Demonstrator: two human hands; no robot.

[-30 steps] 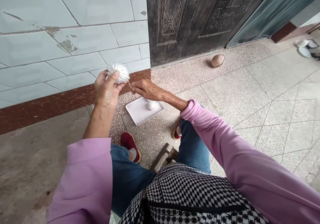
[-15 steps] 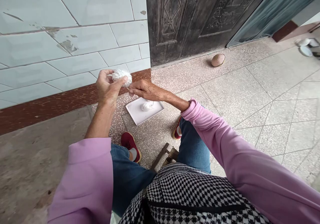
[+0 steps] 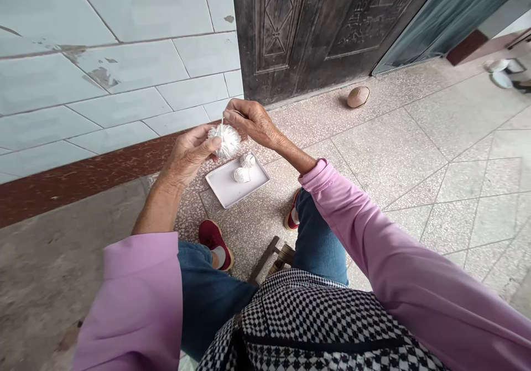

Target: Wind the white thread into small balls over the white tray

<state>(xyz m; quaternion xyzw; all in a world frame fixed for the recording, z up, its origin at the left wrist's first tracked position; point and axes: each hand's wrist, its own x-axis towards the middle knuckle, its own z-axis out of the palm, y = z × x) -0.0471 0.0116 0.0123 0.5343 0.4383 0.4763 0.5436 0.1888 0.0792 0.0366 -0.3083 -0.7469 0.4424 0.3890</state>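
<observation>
A fluffy white yarn pom-pom (image 3: 228, 141) is gripped in my left hand (image 3: 188, 152), the thumb across its near side and fingers behind it. Just above it, my right hand (image 3: 254, 121) pinches a white strand of yarn (image 3: 223, 119) that runs up from the pom-pom. Below both hands, a shallow white tray (image 3: 228, 194) rests on the floor. Two small balls of white yarn lie in it: one ball (image 3: 241, 175) near the middle and another ball (image 3: 248, 160) toward the far corner.
A tiled wall (image 3: 124, 94) and a dark carved door (image 3: 307, 34) stand ahead. On the floor by the door lies a brownish rounded object (image 3: 358, 97). Part of a wooden stool (image 3: 265, 260) shows between my legs. Pale dishes (image 3: 501, 79) sit at the far right.
My right hand has risen from beside the pom-pom to above it, drawing the strand upward. The pom-pom and my left hand have shifted right and slightly down. The second ball in the tray is now visible.
</observation>
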